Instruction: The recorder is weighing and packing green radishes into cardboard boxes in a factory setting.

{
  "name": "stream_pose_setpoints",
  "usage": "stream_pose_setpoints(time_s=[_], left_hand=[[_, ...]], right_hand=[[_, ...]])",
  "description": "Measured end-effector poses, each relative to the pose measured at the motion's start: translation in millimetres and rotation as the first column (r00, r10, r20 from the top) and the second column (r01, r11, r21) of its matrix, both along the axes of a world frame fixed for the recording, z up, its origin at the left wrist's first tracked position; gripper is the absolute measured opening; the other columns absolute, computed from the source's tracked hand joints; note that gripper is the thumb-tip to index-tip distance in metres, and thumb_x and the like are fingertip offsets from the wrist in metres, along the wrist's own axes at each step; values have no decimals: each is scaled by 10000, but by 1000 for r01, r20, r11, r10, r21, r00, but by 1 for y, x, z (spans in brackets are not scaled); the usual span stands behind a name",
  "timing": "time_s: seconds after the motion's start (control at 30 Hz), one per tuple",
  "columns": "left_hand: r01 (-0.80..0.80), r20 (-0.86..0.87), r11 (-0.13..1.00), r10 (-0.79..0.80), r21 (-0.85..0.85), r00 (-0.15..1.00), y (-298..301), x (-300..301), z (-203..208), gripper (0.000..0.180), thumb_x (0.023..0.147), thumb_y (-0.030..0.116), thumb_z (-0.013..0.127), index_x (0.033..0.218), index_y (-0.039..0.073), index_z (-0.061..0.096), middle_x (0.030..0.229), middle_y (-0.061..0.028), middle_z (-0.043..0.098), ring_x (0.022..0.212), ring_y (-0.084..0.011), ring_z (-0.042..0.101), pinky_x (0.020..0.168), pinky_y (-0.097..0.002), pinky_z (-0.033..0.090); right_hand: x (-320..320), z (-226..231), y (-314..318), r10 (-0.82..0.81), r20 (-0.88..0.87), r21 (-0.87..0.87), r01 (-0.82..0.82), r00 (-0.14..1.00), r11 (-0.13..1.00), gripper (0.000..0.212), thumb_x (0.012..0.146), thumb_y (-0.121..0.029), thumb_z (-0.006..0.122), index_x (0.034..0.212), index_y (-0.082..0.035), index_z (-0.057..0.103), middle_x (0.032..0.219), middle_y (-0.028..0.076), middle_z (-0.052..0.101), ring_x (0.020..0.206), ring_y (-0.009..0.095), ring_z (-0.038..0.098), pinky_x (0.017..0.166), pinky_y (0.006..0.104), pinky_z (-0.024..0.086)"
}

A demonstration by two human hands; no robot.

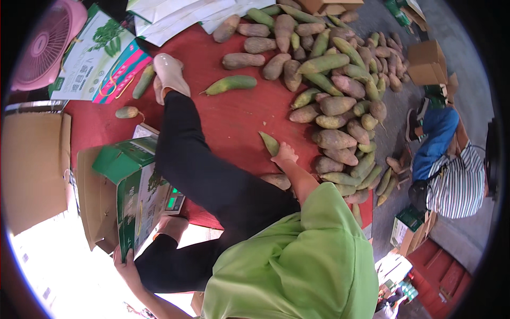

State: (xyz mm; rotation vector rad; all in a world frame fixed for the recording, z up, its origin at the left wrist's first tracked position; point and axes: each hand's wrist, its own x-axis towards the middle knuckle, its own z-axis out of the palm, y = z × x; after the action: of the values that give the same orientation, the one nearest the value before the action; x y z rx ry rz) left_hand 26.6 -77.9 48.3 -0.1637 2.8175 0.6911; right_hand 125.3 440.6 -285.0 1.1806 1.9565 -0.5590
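My right hand [285,154] is closed round a long green radish [269,143], its pointed end sticking out over the red mat. At the lower left, my left hand [127,267] grips the edge of a green and white cardboard carton [127,207] with its flaps raised. That carton stands by a scale [174,201] with a lit green display, partly hidden by my leg. Right of my right hand spreads a large pile of radishes [334,139], some green and others purplish brown. One more green radish [231,84] lies apart on the mat.
The red mat [234,125] is under my feet. A pink fan [50,45] and a printed gift box [95,58] stand at upper left, a brown carton [40,165] at left. Another person [446,165] in a striped top sits at right near a cardboard box [426,63].
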Motion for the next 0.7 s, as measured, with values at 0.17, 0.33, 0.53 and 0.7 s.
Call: stream_pose_setpoints(time_s=[0.17, 0.33, 0.53, 0.7], left_hand=[[-44, 14, 998, 44, -51, 999, 8, -6, 1, 147, 799, -59, 609, 944, -61, 629, 912, -151, 623, 873, -275, 569, 842, -358, 433], [40, -224, 976, -89, -213, 971, 10, 0, -9, 114, 828, 11, 623, 927, -41, 645, 822, -170, 633, 760, -316, 599, 730, -372, 458], [-76, -266, 988, 37, -136, 963, 32, 1, 2, 128, 815, 15, 629, 922, 4, 699, 830, -160, 672, 767, -303, 661, 703, -352, 493], [-114, -287, 991, 88, -76, 954, 29, 2, -3, 159, 813, 17, 613, 948, 35, 695, 854, -146, 676, 794, -310, 665, 716, -366, 506]], right_hand=[[-1, -8, -2, 34, 36, 35, -35, 999, 999, 767, 657, -387, 823, 1269, -135, 434, 1291, 109, 535, 1218, 301, 519, 962, 482, 453], [16, -16, 12, 84, -146, 108, -68, 986, 992, 762, 622, -387, 836, 1227, -98, 473, 1210, 153, 589, 1124, 323, 584, 924, 426, 488], [-11, 2, 31, 101, -430, 60, -83, 897, 995, 662, 594, -265, 858, 1133, -96, 514, 1046, 149, 656, 998, 346, 635, 839, 435, 505], [-74, 43, 48, -72, -800, -164, -103, 596, 981, 537, 663, -68, 809, 1121, -16, 533, 983, 115, 656, 890, 216, 629, 795, 352, 500]])
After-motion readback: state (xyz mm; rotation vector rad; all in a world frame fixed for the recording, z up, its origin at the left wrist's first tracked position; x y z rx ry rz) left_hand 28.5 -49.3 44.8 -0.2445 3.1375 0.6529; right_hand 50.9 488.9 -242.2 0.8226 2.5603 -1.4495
